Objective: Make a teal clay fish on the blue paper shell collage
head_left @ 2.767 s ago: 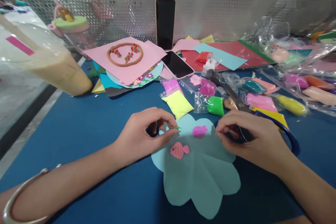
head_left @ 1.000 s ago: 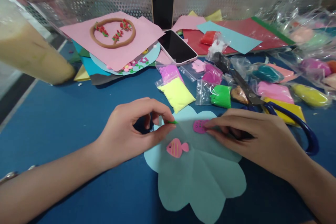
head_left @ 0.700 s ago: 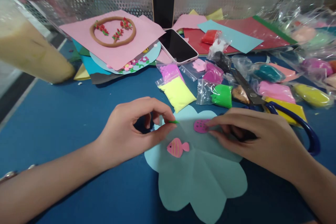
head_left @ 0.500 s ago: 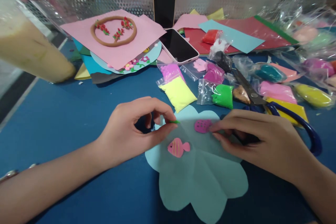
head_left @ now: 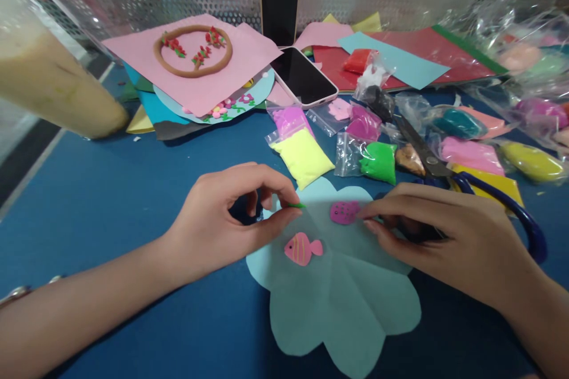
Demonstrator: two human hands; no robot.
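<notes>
A light-blue scalloped paper [head_left: 338, 296] lies on the blue table. On it are a pink striped clay fish [head_left: 299, 249] and a purple dotted clay fish [head_left: 342, 212]. My left hand [head_left: 240, 213] pinches a small piece of green clay [head_left: 296, 205] between thumb and forefinger, above the paper's upper left. My right hand [head_left: 435, 231] is beside the purple fish's tail, thumb and forefinger close together; anything between them is too small to make out.
Scissors [head_left: 433, 166] with blue handles lie behind my right hand. Bags of clay, including yellow [head_left: 302, 157] and green [head_left: 379, 161], sit behind the paper. A phone [head_left: 306, 77], stacked papers [head_left: 200, 95] and a drink cup [head_left: 53, 83] stand farther back.
My right fingertips have shifted slightly right, off the purple fish's tail. My left hand still pinches the green clay in nearly the same place.
</notes>
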